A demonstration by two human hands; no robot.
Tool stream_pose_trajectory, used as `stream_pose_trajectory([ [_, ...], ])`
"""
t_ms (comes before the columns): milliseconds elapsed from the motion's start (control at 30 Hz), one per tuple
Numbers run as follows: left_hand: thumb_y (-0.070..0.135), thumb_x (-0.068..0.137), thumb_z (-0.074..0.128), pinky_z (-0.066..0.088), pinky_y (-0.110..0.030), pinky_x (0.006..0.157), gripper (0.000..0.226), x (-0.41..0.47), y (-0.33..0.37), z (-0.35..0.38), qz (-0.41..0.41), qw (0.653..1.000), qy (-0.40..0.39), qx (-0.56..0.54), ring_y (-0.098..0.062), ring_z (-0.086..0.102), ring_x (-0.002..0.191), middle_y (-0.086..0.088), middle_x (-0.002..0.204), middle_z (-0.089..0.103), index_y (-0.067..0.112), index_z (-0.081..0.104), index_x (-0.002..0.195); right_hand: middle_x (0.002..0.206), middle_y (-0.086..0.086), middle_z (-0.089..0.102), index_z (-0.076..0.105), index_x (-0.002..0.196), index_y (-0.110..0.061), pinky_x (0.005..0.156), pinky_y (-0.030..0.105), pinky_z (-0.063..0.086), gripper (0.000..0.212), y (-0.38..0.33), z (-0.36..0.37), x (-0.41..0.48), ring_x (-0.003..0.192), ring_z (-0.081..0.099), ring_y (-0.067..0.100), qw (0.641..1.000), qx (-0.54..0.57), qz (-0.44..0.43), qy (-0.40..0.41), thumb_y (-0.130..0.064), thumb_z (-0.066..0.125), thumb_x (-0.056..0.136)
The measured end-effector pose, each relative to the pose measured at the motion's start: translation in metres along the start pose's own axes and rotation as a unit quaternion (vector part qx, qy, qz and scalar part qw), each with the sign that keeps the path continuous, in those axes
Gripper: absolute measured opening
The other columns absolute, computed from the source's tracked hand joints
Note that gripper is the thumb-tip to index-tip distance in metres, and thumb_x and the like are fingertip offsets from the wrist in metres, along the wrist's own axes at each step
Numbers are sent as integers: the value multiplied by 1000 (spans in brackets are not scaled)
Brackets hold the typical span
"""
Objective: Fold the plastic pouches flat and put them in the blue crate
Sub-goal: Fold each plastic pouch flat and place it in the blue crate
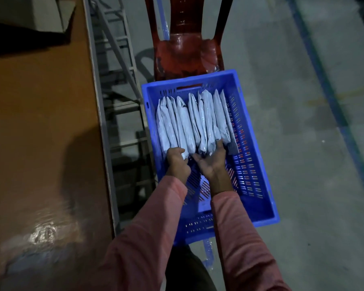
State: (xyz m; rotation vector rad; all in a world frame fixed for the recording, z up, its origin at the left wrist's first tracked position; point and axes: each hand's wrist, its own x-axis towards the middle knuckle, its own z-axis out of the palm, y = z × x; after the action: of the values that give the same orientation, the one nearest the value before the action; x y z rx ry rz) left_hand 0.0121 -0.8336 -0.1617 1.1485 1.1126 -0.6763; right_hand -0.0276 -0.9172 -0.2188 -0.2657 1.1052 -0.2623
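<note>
A blue slotted crate [259, 164] stands in front of me. Several folded white plastic pouches [194, 120] stand on edge side by side in its far half. Both my hands are inside the crate at the near ends of the pouches. My left hand [178, 162] has its fingers curled round the near end of a pouch on the left of the row. My right hand [211, 162] lies with spread fingers against the near ends of the middle and right pouches. The fingertips are partly hidden among the pouches.
A red plastic chair [186, 51] stands just beyond the crate. A brown table top [42, 127] with a grey metal edge runs along the left. Grey concrete floor [315, 101] with blue lines lies to the right.
</note>
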Motion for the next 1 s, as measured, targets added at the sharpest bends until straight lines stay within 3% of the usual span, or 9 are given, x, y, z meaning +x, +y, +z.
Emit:
stream_pose_trajectory([
  [133, 4, 93, 45, 52, -36, 89, 19, -1, -4, -1, -31, 999, -2, 10, -27, 50, 89, -10, 102, 45, 10, 47, 75, 131, 13, 61, 61, 135, -19, 106, 49, 47, 60, 2, -5, -3, 117, 58, 30, 999, 2, -17, 31, -63, 44, 99],
  [233, 5, 102, 38, 50, -17, 51, 31, 3, -10, 2, -48, 999, 17, 0, -18, 57, 67, -11, 84, 46, 14, 42, 73, 112, 12, 67, 63, 128, -15, 89, 44, 55, 55, 0, -3, -4, 95, 62, 27, 994, -65, -46, 69, -59, 44, 101],
  [367, 11, 96, 46, 56, -37, 80, 23, -8, -20, 10, -19, 999, 27, 37, -26, 65, 90, -16, 103, 69, 5, 67, 89, 124, 7, 62, 55, 131, -9, 95, 44, 53, 61, -14, 1, 6, 107, 63, 28, 933, -178, -209, 233, -52, 57, 87],
  [500, 9, 99, 42, 44, -40, 99, 25, -32, -18, 13, -57, 994, -86, 30, -27, 54, 100, -10, 97, 57, 7, 53, 76, 130, 13, 66, 59, 132, -20, 76, 54, 60, 78, -26, -46, 90, 116, 65, 40, 955, -223, -139, 138, -55, 74, 64],
  [633, 13, 99, 46, 44, -40, 85, 17, -48, -14, -4, -27, 992, -79, 91, -29, 54, 98, -12, 111, 55, 4, 59, 106, 93, 7, 66, 65, 118, -14, 48, 29, 50, 47, -35, -31, -2, 63, 61, 24, 947, -264, -125, 131, -36, 69, 77],
  [733, 10, 93, 56, 40, -28, 58, 8, -80, -16, -25, 70, 977, -118, 164, -20, 52, 64, -6, 72, 58, 9, 61, 88, 65, 7, 57, 65, 75, -15, 54, 32, 41, 15, -17, -18, -69, 53, 49, 19, 928, -327, -156, 88, -22, 55, 84],
  [800, 9, 84, 63, 38, -27, 57, 8, -102, -12, -43, 204, 945, -124, 225, -18, 52, 59, 2, 61, 56, 17, 63, 81, 72, 5, 64, 67, 75, -15, 66, 37, 47, 20, -4, -16, -101, 65, 55, 21, 906, -376, -186, 66, -31, 56, 80],
  [900, 21, 75, 61, 50, -30, 72, 27, -130, 5, -86, 401, 856, -132, 297, -18, 66, 81, 5, 84, 68, 23, 69, 101, 105, 7, 72, 70, 104, -14, 89, 36, 53, 38, 15, -13, -143, 94, 64, 21, 846, -463, -265, 31, -43, 58, 83],
  [1000, 12, 79, 62, 50, -36, 92, 33, -151, 22, -147, 542, 750, -137, 354, -24, 64, 105, -2, 108, 68, 18, 68, 111, 119, 2, 68, 66, 124, -15, 92, 28, 45, 36, 32, -1, -201, 107, 61, 16, 762, -540, -357, -4, -38, 61, 97],
])
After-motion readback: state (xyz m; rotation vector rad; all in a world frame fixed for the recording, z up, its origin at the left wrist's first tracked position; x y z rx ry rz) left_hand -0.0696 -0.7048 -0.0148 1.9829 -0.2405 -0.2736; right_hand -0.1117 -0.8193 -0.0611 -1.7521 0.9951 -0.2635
